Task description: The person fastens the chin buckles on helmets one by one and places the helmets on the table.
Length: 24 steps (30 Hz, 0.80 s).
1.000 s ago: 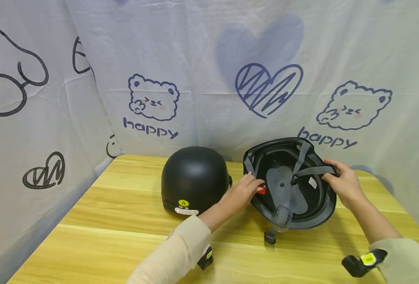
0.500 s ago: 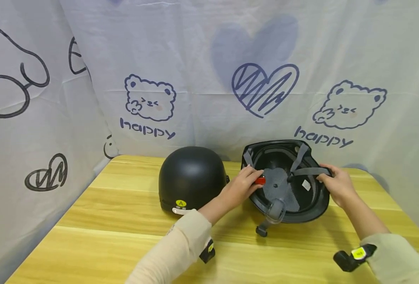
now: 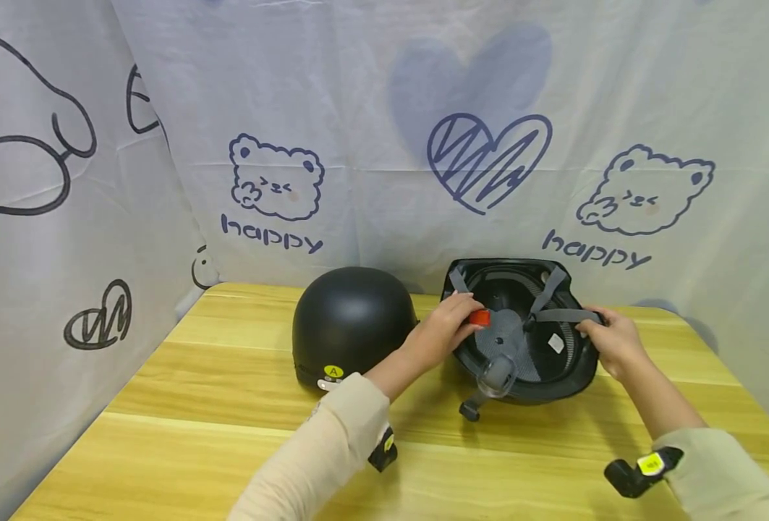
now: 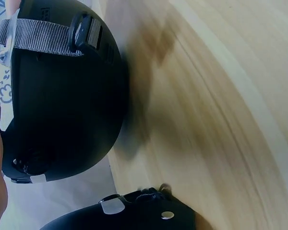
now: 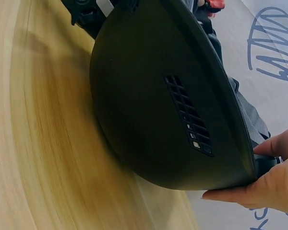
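Tilted further back than one second earlier, and set slightly lower, is the open helmet (image 3: 553, 365); the red buckle piece (image 3: 480, 318) has been raised. By the head view, this helmet is placed near the far edge of the table (image 3: 195, 391), right of the second helmet (image 3: 354, 325). The red buckle piece is pinched by the left hand (image 3: 439, 333), and the rim (image 3: 540, 391) is gripped by the right hand (image 3: 614, 342). More room is offered toward the near edge; behind, the cloth (image 3: 377, 231) is close. By the left wrist view, a strap (image 4: 48, 36) is seen, but the left fingertips' hold is hidden. By the right wrist view, the rim is held between thumb and fingers (image 5: 237, 194). Probably the shell (image 5: 144, 120) is stiff, light, rather slippery, so best taken by the rim; the strap seems soft.
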Available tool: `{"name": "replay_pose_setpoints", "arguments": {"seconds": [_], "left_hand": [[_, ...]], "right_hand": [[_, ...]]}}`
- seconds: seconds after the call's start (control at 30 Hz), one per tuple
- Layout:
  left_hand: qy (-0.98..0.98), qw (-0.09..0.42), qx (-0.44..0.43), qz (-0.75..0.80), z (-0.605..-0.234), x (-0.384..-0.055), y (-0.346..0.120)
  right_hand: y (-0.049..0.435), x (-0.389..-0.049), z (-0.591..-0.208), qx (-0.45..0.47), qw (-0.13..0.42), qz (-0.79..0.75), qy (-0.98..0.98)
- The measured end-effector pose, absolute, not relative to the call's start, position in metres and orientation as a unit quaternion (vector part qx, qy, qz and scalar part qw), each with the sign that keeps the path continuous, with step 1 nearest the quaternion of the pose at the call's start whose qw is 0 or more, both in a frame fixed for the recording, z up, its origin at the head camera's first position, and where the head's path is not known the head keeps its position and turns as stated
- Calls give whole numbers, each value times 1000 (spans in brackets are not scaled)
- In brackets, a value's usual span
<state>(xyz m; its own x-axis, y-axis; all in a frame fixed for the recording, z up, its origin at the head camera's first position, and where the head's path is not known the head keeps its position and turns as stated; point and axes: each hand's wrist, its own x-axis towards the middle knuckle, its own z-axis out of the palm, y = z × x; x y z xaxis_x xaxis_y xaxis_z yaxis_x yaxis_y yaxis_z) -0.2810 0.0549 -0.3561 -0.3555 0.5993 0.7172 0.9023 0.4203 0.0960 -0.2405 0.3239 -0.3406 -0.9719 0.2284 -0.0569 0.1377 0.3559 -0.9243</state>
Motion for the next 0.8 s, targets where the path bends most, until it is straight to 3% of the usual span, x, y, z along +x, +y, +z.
{"name": "replay_pose_setpoints", "arguments": {"seconds": [0.23,0.37,0.57,0.8], "left_hand": [[-797,279,-474,-250,-354,-287,51],[-803,263,-474,-247,-353,-289,50],[-810,257,-472,-233,-352,-290,50],[-818,256,-471,-209,-350,-290,47]], "right_hand": [[320,-237,-338,-124,24,532,-837],[319,-230,-334,-92,49,461,-881],[315,-216,-327,-31,135,349,-927],[296,-200,-323,108,298,327,-890]]}}
